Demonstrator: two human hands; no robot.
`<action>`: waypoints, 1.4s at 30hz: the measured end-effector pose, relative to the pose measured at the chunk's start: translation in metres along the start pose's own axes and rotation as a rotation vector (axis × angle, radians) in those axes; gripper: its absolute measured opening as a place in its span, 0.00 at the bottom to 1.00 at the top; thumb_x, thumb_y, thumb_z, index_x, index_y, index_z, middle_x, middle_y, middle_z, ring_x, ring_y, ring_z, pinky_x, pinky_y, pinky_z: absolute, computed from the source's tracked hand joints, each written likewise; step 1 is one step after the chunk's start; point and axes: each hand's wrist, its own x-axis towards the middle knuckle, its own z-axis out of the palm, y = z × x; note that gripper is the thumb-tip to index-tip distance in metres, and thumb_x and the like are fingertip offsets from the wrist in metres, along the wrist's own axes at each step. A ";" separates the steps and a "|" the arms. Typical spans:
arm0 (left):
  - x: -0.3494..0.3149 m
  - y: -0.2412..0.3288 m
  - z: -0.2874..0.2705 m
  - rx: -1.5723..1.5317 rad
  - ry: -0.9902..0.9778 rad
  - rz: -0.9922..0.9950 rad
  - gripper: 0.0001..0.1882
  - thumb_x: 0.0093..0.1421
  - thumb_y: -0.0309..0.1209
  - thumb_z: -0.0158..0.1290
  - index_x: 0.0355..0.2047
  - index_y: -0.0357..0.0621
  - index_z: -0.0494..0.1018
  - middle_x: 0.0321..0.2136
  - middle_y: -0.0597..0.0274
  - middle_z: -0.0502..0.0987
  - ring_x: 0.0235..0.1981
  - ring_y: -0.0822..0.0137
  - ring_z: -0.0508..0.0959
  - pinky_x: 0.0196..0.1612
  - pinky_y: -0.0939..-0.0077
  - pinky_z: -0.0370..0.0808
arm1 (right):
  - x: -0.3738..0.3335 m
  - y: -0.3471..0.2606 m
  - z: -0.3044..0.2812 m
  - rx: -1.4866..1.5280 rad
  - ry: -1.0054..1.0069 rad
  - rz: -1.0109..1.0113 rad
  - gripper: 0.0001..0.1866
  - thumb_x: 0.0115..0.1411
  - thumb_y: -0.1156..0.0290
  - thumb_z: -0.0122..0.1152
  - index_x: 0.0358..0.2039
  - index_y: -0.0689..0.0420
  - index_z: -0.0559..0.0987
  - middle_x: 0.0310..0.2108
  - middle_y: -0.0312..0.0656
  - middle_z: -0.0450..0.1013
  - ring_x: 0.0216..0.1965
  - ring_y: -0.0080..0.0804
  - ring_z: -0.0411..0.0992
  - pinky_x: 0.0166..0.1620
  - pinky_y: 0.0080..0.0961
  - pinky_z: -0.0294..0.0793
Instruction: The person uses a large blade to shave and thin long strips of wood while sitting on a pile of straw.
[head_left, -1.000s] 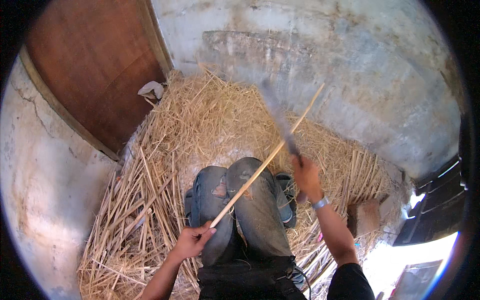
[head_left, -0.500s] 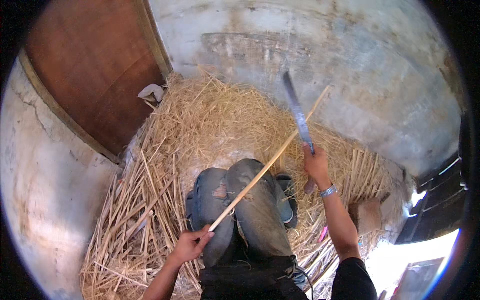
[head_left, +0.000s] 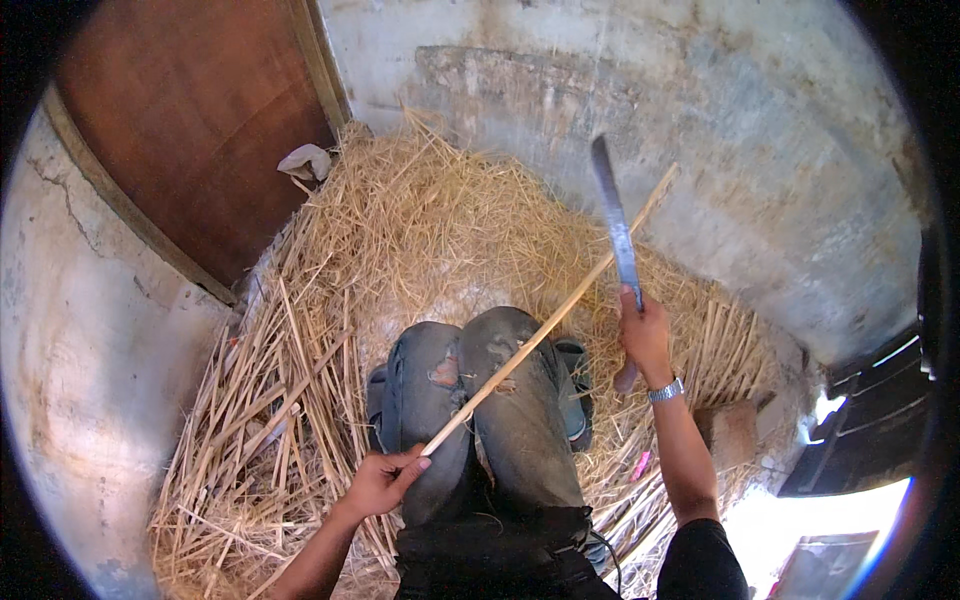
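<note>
My left hand [head_left: 384, 481] pinches the near end of a long, pale, peeled stick [head_left: 540, 335]. From there the stick slants up and to the right across my knees, its far end close to the wall. A machete [head_left: 617, 225] with a dark, slightly curved blade is in my right hand [head_left: 645, 335], closed round its handle. The blade points up and away and crosses the stick's far part; whether its edge touches the wood, I cannot tell. A metal-band watch is on my right wrist.
Straw-like shavings [head_left: 440, 225] heap up ahead of my knees. Piles of split sticks [head_left: 265, 440] lie at the left, more sticks [head_left: 725, 335] at the right. A brick [head_left: 728, 433] sits by my right forearm. Stained walls [head_left: 740, 150] and a brown door panel [head_left: 200, 130] enclose the spot.
My right hand and the machete have shifted slightly right and downward, and the blade stands a bit more upright. The stick remains in my left hand at nearly the same slant.
</note>
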 end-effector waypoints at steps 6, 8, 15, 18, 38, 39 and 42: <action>0.006 0.008 0.009 -0.006 -0.026 -0.095 0.14 0.65 0.31 0.58 0.48 0.34 0.79 0.33 0.56 0.85 0.34 0.82 0.74 0.39 0.81 0.75 | -0.107 -0.057 0.017 -0.185 -0.575 -0.247 0.23 0.66 0.50 0.56 0.31 0.61 0.76 0.22 0.58 0.72 0.27 0.60 0.75 0.30 0.48 0.73; 0.001 0.000 0.013 -0.040 -0.014 -0.100 0.14 0.65 0.31 0.58 0.48 0.34 0.78 0.34 0.55 0.85 0.35 0.82 0.74 0.40 0.81 0.75 | -0.107 -0.067 0.011 -0.218 -0.694 -0.315 0.23 0.66 0.50 0.56 0.31 0.61 0.76 0.23 0.59 0.73 0.28 0.59 0.75 0.31 0.49 0.73; 0.005 0.003 0.011 -0.018 -0.049 -0.108 0.16 0.65 0.33 0.59 0.48 0.32 0.78 0.38 0.49 0.84 0.36 0.81 0.75 0.42 0.80 0.75 | -0.008 -0.015 0.005 -0.190 0.039 -0.126 0.20 0.66 0.57 0.57 0.32 0.64 0.77 0.23 0.59 0.73 0.29 0.57 0.76 0.32 0.43 0.75; 0.007 0.000 0.015 0.055 -0.002 -0.026 0.16 0.65 0.33 0.59 0.48 0.33 0.78 0.37 0.48 0.84 0.36 0.81 0.76 0.42 0.80 0.75 | -0.019 -0.021 0.014 -0.118 0.027 -0.136 0.21 0.67 0.55 0.56 0.30 0.63 0.76 0.21 0.58 0.71 0.24 0.56 0.71 0.28 0.44 0.69; 0.001 0.005 0.015 -0.063 -0.022 -0.106 0.16 0.66 0.32 0.58 0.49 0.35 0.78 0.23 0.67 0.79 0.29 0.84 0.69 0.33 0.83 0.72 | -0.100 -0.049 0.016 -0.027 -0.337 -0.294 0.21 0.66 0.57 0.60 0.27 0.64 0.74 0.20 0.58 0.70 0.20 0.57 0.68 0.25 0.43 0.66; -0.001 0.005 0.015 -0.063 -0.022 -0.110 0.16 0.66 0.32 0.58 0.49 0.35 0.78 0.23 0.67 0.79 0.29 0.84 0.69 0.33 0.83 0.72 | -0.090 -0.048 0.012 -0.047 -0.347 -0.295 0.20 0.66 0.58 0.60 0.27 0.64 0.74 0.19 0.58 0.69 0.20 0.55 0.69 0.24 0.42 0.66; 0.003 0.020 0.017 -0.061 -0.041 -0.123 0.16 0.66 0.32 0.58 0.49 0.35 0.78 0.22 0.70 0.77 0.28 0.84 0.68 0.32 0.83 0.71 | -0.065 -0.032 0.012 0.041 -0.185 -0.102 0.20 0.66 0.60 0.59 0.27 0.65 0.73 0.18 0.57 0.68 0.19 0.51 0.69 0.24 0.40 0.65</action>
